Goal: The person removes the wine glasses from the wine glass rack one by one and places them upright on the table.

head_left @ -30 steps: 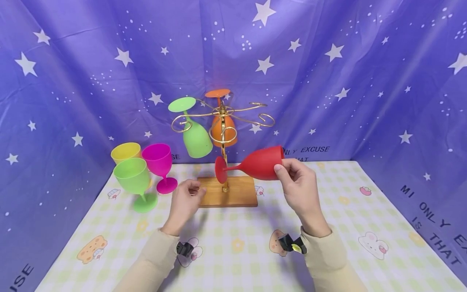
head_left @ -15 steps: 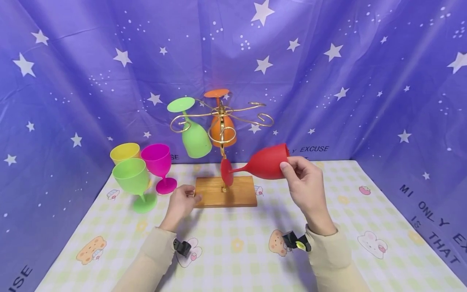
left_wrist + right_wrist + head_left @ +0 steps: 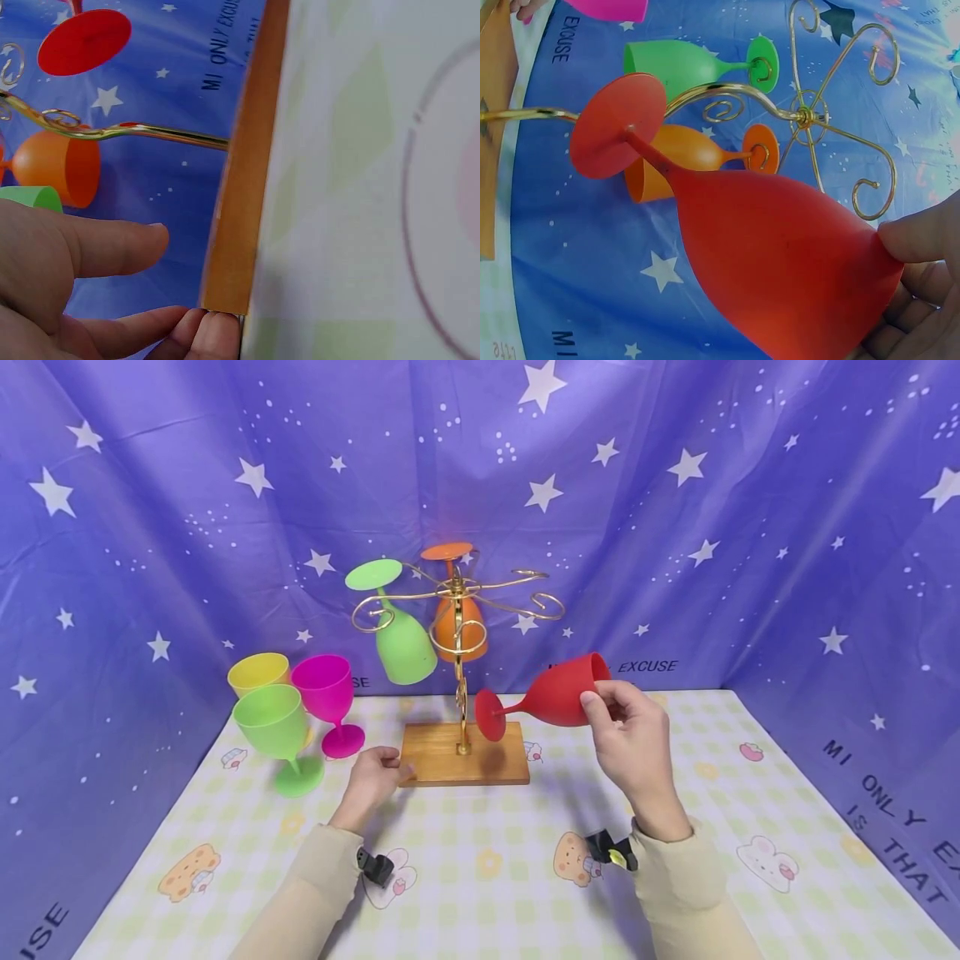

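Note:
My right hand (image 3: pixel 633 739) pinches a red goblet (image 3: pixel 562 692) near its rim, thumb on the near side. The goblet lies tilted on its side in the air, its round foot (image 3: pixel 491 716) pointing left in front of the gold rack's post (image 3: pixel 462 693). My left hand (image 3: pixel 371 781) is at the left end of the rack's wooden base (image 3: pixel 431 753). In the left wrist view its fingertips (image 3: pixel 217 334) touch the end of the base (image 3: pixel 238 247), while the thumb stays apart from it. A green goblet (image 3: pixel 405 647) and an orange goblet (image 3: pixel 472 625) hang upside down from the rack.
On the table's left stand a yellow goblet (image 3: pixel 258 672), a magenta goblet (image 3: pixel 326 689) and a second green goblet (image 3: pixel 272 722), upright. Curled gold hooks (image 3: pixel 547 606) reach out on the rack's right and front. A starry purple curtain (image 3: pixel 637 527) encloses the checked tablecloth (image 3: pixel 480 893).
My right hand has drawn the red goblet to the right, and its foot has moved from left of the post to right of it. My left hand has shifted slightly left and down.

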Motion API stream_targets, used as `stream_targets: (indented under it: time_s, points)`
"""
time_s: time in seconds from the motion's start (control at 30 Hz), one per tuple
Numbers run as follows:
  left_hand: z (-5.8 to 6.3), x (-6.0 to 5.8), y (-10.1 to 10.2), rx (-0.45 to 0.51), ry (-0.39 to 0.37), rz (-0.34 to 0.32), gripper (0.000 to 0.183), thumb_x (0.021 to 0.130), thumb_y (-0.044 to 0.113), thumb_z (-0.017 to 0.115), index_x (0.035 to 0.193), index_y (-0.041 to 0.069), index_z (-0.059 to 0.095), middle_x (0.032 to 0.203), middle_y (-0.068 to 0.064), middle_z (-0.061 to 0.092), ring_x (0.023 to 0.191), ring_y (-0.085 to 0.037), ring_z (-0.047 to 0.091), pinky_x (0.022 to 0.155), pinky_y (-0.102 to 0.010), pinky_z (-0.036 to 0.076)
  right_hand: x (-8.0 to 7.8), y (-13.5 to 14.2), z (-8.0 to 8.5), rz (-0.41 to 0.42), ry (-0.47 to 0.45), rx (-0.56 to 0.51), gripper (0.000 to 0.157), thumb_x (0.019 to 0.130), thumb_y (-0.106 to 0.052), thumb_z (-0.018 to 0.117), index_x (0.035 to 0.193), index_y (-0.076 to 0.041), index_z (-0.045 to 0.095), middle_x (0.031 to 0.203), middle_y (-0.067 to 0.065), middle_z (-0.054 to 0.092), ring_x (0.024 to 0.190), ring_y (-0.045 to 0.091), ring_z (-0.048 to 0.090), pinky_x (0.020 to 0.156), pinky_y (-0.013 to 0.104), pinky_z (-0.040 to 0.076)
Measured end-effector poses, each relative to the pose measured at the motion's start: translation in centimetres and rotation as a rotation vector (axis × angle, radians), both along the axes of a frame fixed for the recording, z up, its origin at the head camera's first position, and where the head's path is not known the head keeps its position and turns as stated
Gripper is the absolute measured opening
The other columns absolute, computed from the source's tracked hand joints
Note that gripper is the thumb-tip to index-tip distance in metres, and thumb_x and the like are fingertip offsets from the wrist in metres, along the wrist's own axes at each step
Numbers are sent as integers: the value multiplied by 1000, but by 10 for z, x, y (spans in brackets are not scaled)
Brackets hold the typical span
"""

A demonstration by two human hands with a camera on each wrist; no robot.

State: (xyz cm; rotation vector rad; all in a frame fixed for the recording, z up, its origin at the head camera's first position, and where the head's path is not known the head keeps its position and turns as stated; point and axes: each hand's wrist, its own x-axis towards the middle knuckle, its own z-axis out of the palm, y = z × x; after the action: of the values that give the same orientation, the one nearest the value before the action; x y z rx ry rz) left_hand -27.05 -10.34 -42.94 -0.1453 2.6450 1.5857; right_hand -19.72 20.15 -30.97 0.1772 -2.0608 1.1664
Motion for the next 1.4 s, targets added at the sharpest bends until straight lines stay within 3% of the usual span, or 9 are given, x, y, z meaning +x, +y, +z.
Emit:
stream_targets:
  time_s: [0.4, 0.7, 1.03, 1.4]
  points:
    - [-4, -6, 2, -115, 12, 33, 39, 79, 6, 70, 113, -9, 60, 98, -15, 62, 87, -26, 58, 77, -38, 49, -10, 0, -5, -22, 59, 72, 6, 88, -7, 66, 89, -2, 70, 77, 5, 63, 68, 12, 54, 61, 16, 43]
    - [-4, -8, 2, -120, -11, 41, 39, 77, 6, 73, 112, -8, 61, 95, -14, 64, 85, -24, 59, 77, -38, 49, -25, 3, -2, -18, 130, 174, 8, 88, -7, 66, 88, -1, 70, 79, 8, 64, 71, 16, 56, 66, 16, 42]
    - [-9, -8, 4, -107, 10, 36, 38, 77, 5, 73, 111, -8, 62, 94, -13, 65, 84, -23, 60, 76, -36, 50, -42, 17, 3, -40, 144, 351, 10, 88, -6, 64, 91, 1, 70, 80, 11, 62, 71, 21, 55, 63, 35, 45]
    - [-11, -9, 3, -122, 9, 52, 36, 77, 6, 74, 109, -7, 64, 91, -12, 63, 82, -22, 59, 73, -35, 49, -65, 27, 5, -62, 83, 500, 16, 89, -9, 62, 98, 2, 69, 87, 13, 62, 73, 29, 56, 65, 44, 45]
